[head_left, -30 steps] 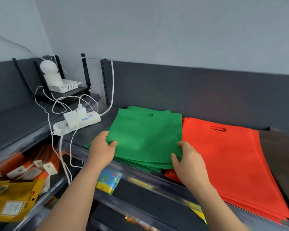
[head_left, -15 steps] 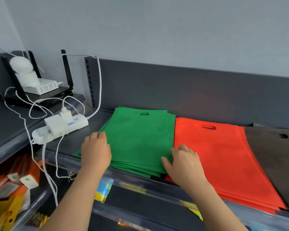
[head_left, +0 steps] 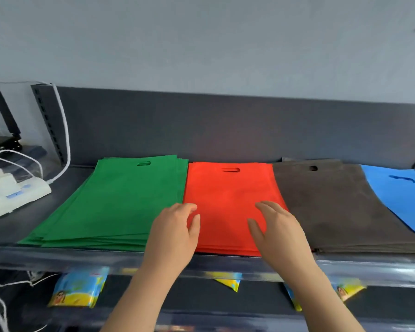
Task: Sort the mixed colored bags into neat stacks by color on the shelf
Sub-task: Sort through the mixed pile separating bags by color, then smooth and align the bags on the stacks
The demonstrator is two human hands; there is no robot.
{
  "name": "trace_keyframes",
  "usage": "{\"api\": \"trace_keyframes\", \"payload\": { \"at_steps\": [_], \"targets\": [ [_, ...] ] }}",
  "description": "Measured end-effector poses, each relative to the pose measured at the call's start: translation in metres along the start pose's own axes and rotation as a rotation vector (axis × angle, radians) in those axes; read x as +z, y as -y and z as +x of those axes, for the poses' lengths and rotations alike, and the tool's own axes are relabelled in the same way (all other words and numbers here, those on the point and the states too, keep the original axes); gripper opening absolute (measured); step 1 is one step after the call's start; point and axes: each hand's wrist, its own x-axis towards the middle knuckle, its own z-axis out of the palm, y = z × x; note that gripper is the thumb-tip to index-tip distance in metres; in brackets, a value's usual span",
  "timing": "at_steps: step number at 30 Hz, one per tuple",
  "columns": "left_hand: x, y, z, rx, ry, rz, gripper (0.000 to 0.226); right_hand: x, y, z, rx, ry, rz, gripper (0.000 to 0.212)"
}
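Note:
Four flat stacks of bags lie side by side on the dark shelf (head_left: 65, 257): green bags (head_left: 120, 202), red bags (head_left: 225, 195), dark grey bags (head_left: 331, 207) and blue bags (head_left: 407, 200) at the far right, partly cut off. My left hand (head_left: 175, 231) hovers over the seam between the green and red stacks, fingers loosely curled and empty. My right hand (head_left: 278, 228) is over the near right part of the red stack, fingers spread, holding nothing.
A white power strip (head_left: 12, 195) with plugged cables sits left of the green stack. White cords (head_left: 62, 130) run up the shelf post. Colourful packets (head_left: 79, 286) lie on the lower shelf. A dark back panel (head_left: 225, 130) closes the shelf behind.
Both hands left the green stack and shifted right over the red stack. The view panned right, bringing the grey and blue stacks in.

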Motion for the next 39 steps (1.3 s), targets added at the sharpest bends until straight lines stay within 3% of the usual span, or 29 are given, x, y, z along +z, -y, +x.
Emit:
{"api": "trace_keyframes", "payload": {
  "at_steps": [5, 11, 25, 33, 39],
  "targets": [
    [0.043, -0.063, -0.006, 0.085, 0.026, -0.053, 0.03, -0.043, -0.064, -0.02, 0.067, -0.027, -0.018, 0.024],
    [0.106, -0.165, -0.015, 0.139, 0.063, -0.128, 0.024, -0.103, -0.164, -0.046, 0.154, -0.014, -0.072, 0.047],
    [0.245, -0.37, -0.034, 0.242, 0.199, -0.28, 0.029, -0.203, -0.383, -0.093, 0.364, -0.014, -0.187, 0.05],
    [0.315, -0.457, 0.001, 0.338, 0.285, -0.289, 0.034, -0.236, -0.477, -0.076, 0.445, -0.065, -0.228, 0.043],
    [0.365, -0.53, 0.039, 0.398, 0.307, -0.338, 0.033, -0.262, -0.551, -0.047, 0.511, -0.098, -0.27, 0.05]
  ]
}}
